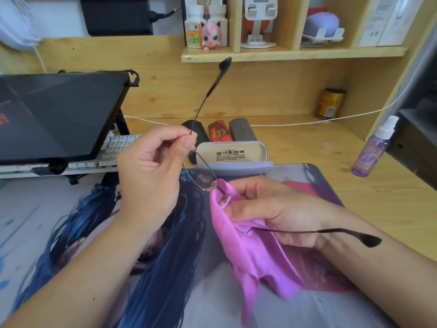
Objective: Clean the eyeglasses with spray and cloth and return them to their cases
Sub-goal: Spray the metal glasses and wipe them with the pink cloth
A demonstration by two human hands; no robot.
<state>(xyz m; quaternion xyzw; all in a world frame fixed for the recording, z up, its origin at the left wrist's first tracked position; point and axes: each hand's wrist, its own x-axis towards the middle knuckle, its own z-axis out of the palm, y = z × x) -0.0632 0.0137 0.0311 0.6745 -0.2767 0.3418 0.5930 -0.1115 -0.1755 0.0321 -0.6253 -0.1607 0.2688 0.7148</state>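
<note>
Two hands wipe thin wire-framed eyeglasses (201,172).
Left hand (151,171) pinches one temple; right hand (272,209) grips a pink cloth (248,252) around the other lens.

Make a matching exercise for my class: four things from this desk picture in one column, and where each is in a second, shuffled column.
Things:
1. eyeglasses
2. pink cloth
3. spray bottle
4. open case

Places:
A. standing at the desk's right edge
B. held by the left hand at one temple
C. behind the hands, lid up
D. gripped by the right hand around one lens

Pairs: 1-B, 2-D, 3-A, 4-C
</note>
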